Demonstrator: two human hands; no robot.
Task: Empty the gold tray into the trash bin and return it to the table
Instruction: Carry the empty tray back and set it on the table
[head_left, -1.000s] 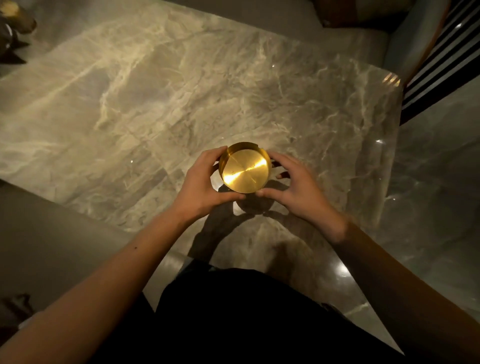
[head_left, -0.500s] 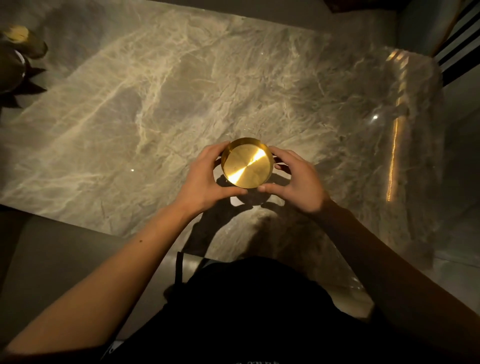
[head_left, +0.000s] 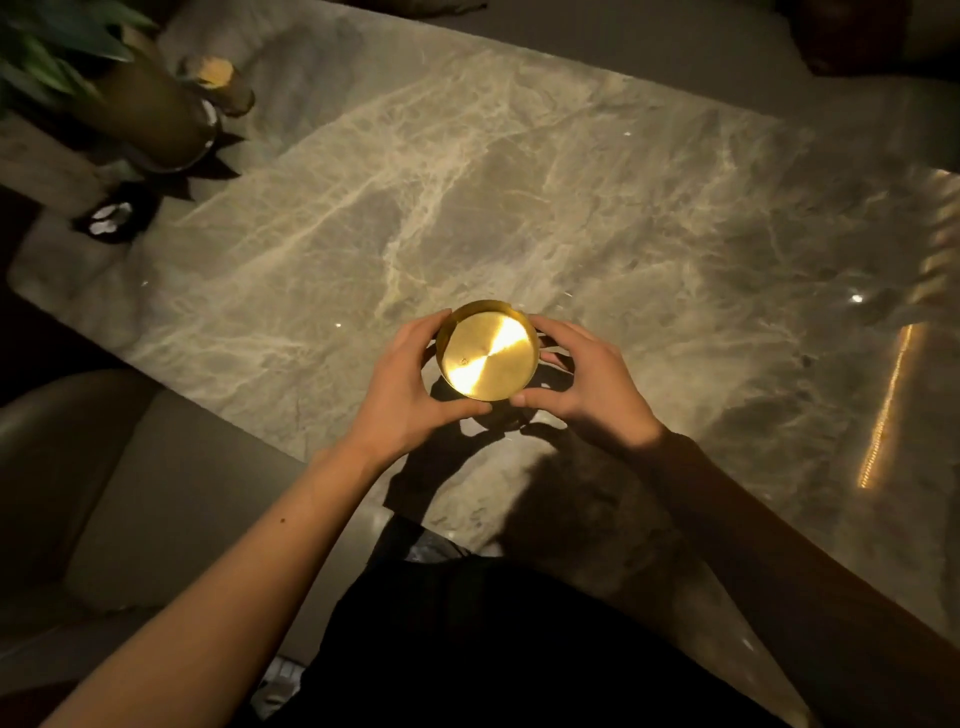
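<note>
A: What's the biggest thing in shot?

B: Marble table (head_left: 519, 182), grey-beige w/ pale veins, fills most of the frame. A streak of warm light reflects at its right edge.

A: And next down?

B: Person's two bare forearms come up from the bottom edge, over a dark garment at bottom centre. Upper left of frame: a potted plant (head_left: 135, 98) w/ green leaves, a small wooden-looking piece (head_left: 218, 83) just beside it. Can't tell what the dark item w/ white patches (head_left: 111, 218) below the pot is.

A: Where's the gold tray?

B: Gold tray (head_left: 488, 353) sits at frame centre, between both hands, over the table's near half. Shadows of hands and tray fall on the marble just below it. Can't tell if it's touching the top or held a bit above.

A: Grip?

B: Left hand (head_left: 410, 384) wraps the tray's left side, thumb under the lower rim, fingers curled round the far edge. Right hand (head_left: 587, 384) does the same on the right side, thumb tip at the lower rim. Both closed on it.

A: How's the tray look?

B: Small, round, shallow, brushed metal w/ a low upright rim. Bright bow-tie glare across the base. Looks empty apart from one tiny speck left of centre.
</note>
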